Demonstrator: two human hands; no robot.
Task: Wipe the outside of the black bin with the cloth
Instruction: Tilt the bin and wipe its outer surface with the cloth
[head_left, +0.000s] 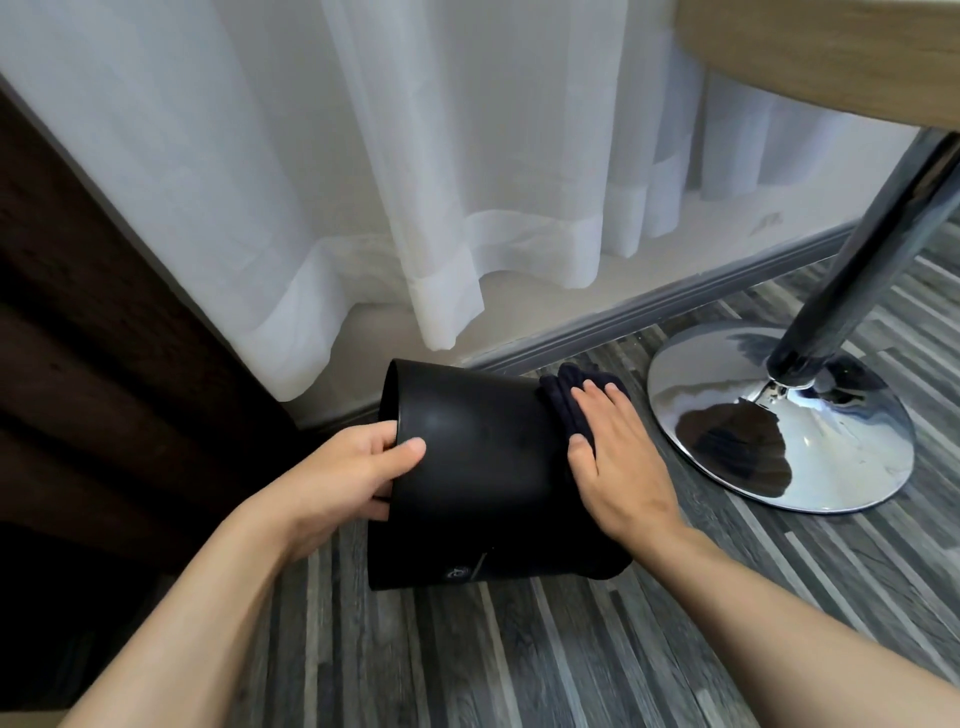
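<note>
L hand (358, 470) grips bin (483, 478) rim; R hand (618, 457) flat on cloth (563, 402).

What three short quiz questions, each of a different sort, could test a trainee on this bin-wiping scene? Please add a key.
1. True or false: the black bin stands upright on the floor.
2. Which hand presses the dark cloth on the bin?
A. left hand
B. right hand
3. Fill in: the left hand grips the bin at its open ____.

Key:
1. False; it is tipped on its side.
2. B
3. rim
</note>
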